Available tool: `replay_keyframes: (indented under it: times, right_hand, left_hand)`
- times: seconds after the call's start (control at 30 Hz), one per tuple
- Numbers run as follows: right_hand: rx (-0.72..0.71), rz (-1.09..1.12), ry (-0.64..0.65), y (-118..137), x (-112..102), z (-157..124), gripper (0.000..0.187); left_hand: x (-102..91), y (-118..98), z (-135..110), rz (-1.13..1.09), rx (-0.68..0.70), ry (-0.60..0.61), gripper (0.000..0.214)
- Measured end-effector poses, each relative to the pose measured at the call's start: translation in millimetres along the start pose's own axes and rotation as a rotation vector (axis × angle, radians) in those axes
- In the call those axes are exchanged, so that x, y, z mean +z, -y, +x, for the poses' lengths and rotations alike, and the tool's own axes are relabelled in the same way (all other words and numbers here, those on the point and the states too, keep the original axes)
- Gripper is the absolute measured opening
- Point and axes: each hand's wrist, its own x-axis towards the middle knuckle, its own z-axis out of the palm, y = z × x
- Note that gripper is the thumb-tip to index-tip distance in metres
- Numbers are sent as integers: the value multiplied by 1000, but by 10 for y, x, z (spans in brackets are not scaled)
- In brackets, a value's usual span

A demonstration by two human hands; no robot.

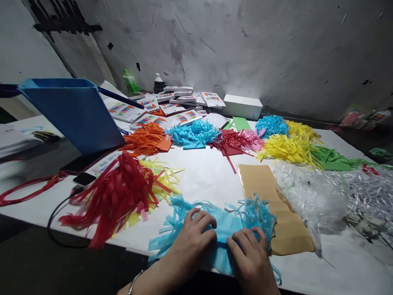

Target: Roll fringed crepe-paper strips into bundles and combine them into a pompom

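Observation:
A sheet of light blue tissue paper (227,223) with fringed ends lies at the table's front edge, directly before me. Its cut strips bunch up on the left and the right, around a plain middle band. My left hand (196,231) presses on the left part of that band, fingers curled and closed on the paper. On the other side, my right hand (250,250) grips the band with bent fingers, thumb hidden. A small darker fold of paper shows between the two hands. Red tissue fringe (119,192) lies left of my left hand, over some yellow strips (166,176).
Brown paper (273,205) and a clear plastic bag (310,196) lie to the right. Orange (147,137), blue (195,133), dark red (230,141) and yellow (285,149) fringes line the back. A blue box-like holder (73,114) stands left, near a phone (86,159) and cable.

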Motion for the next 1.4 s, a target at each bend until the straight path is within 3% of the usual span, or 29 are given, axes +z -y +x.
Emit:
replay_keyframes:
  times: [0.1,0.2,0.4,0.6,0.67,0.77,0.9,1.07,1.2,1.3,1.4]
  right_hand:
    - [-14,3,69,-37,-14,-50,39]
    - [63,83,86,-62,-22,-84,37]
    - [188,118,156,-80,-65,-98,21]
    - [285,55,240,-123,-87,-117,12]
    - [338,41,248,-120,-65,-113,13]
    - [385,40,254,-113,-44,-86,12]
    - [268,89,243,-72,-51,-43,15]
    - [108,21,43,71,-41,29,22]
    - [35,-38,5,103,17,100,35]
    - [78,23,-49,-55,33,71,28]
    - [78,-11,-143,-409,-57,-25,22]
  left_hand:
    - [-8,19,-35,-7,-18,53,16]
    - [-96,-21,-44,-44,-59,145,13]
    - [-257,-259,113,-31,-319,316,14]
    - [-196,-285,208,59,-448,400,7]
    - [-166,-236,176,97,-379,353,9]
    - [-141,-166,135,141,-109,289,12]
    - [-112,-119,180,256,141,283,21]
    - [-85,-90,297,201,104,272,22]
    - [-115,-200,246,48,56,103,16]
    - [-33,-305,118,-5,201,-36,22]
    - [180,-246,17,67,292,-108,19]
